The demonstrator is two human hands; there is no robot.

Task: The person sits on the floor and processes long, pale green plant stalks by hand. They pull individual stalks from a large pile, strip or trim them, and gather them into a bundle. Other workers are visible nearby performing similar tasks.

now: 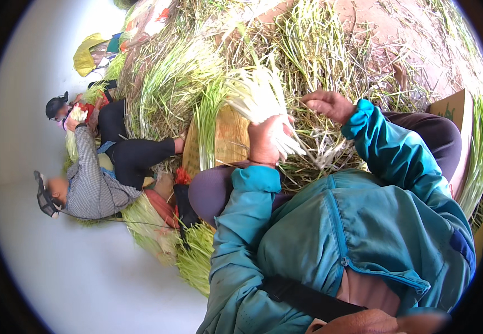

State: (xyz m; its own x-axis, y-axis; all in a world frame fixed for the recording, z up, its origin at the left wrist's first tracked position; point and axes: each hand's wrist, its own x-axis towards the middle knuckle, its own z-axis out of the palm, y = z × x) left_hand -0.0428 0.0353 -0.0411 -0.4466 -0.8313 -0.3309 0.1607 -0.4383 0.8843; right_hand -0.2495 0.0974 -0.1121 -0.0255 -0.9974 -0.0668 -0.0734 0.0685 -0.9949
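My left hand [266, 140] is closed around a bunch of pale stalks [258, 89], possibly garlic chives, whose whitish ends fan out above the fist. More stalk ends stick out below it. My right hand [329, 106] is raised a short way to the right of the bunch, apart from it, with its fingers bent together. Whether a thin strand is pinched in those fingertips is too fine to tell. Beneath both hands, dry straw-like leaf litter [312, 133] covers the floor between my bent knees.
A printed yellow-brown sheet [231, 137] lies by my left knee, with green stalks [208, 125] across it. Larger heaps of stalks [179, 79] spread beyond. A cardboard piece [450, 110] stands by my right knee. Two other people sit along the left, one in a checked top [95, 179].
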